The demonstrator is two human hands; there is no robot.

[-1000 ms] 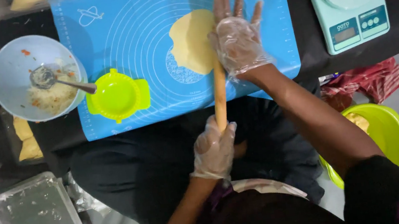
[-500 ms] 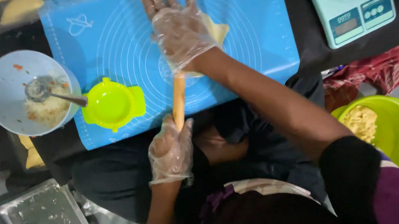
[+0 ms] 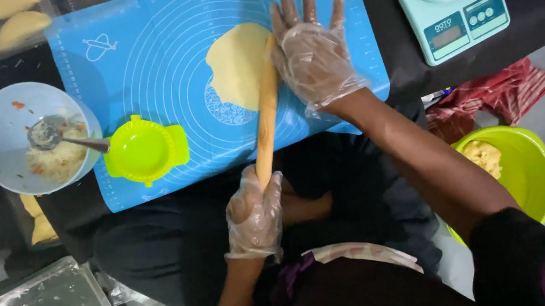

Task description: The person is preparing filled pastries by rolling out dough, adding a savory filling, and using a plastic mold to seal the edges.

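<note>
Rolling is partly done: the dough (image 3: 236, 66) lies flattened but uneven left of the flat, open right hand (image 3: 312, 56) pressing the pin (image 3: 266, 115), whose near end the left hand (image 3: 256, 211) grips.

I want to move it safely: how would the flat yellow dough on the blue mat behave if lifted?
The dough looks rolled thin, so it would probably flop and stretch. It lies flat on the blue mat, so it may stick. Pushed by the rolling pin, it likely spreads rather than slides.
</note>
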